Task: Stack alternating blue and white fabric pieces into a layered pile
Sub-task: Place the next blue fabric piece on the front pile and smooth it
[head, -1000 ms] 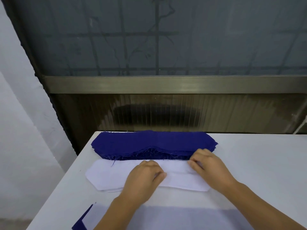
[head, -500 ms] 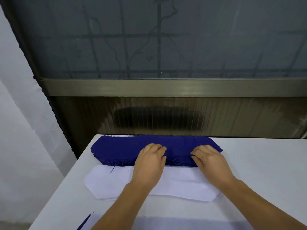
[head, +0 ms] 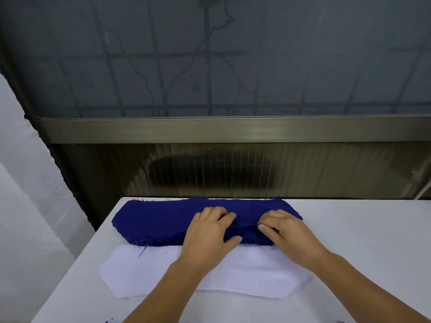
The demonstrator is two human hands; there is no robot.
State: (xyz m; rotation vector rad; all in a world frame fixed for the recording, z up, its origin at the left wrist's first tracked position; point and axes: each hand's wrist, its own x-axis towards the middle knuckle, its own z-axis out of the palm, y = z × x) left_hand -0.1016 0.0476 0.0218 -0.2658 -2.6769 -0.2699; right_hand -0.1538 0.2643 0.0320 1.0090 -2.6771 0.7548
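Observation:
A pile of dark blue fabric pieces (head: 158, 220) with frayed edges lies along the far edge of the white table (head: 363, 243). Just in front of it lies a pile of white fabric pieces (head: 149, 273) of the same long shape. My left hand (head: 210, 231) is on the middle of the blue pile, fingers curled on top and thumb at its front edge. My right hand (head: 285, 229) pinches the blue cloth toward the pile's right end. The top blue layer wrinkles between the two hands. Both forearms cross over the white pile.
A dark ribbed panel and a metal rail (head: 233, 129) rise right behind the table's far edge. A white wall (head: 28, 217) runs along the left. A scrap of blue (head: 108, 321) shows at the bottom edge.
Both hands have moved from the white pile forward onto the blue pile and taken hold of its top layer. The view has tilted up, so the near layered pile has dropped out of sight.

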